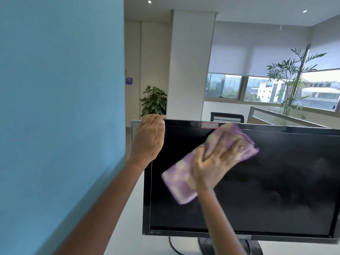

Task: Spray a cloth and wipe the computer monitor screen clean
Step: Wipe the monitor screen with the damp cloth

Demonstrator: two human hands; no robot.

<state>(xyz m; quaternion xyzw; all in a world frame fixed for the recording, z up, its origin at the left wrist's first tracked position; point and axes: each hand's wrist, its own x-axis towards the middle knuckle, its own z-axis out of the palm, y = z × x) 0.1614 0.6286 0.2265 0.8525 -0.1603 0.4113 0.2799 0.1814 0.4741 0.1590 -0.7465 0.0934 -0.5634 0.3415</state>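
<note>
Hard against the blue partition (pixel 55 107), a flat black monitor (pixel 276 181) stands on the white desk (pixel 125 227), its stand (pixel 207 245) and a dark cable (pixel 173 245) below, a potted plant (pixel 153 101) behind. The left hand (pixel 149 138) curls over the glossy frame's top-left corner. The right hand (pixel 215 162) lies spread on a soft purple-and-cream cloth (pixel 180 183) (folded, roughly rectangular), pressing it to the screen's upper left; through the blur its fingers look straight.

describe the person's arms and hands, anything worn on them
Both arms are bare as far as the frame shows: no sleeves, gloves, watch or bracelet. The left hand shows no ring; the right hand is too motion-blurred to tell.
</note>
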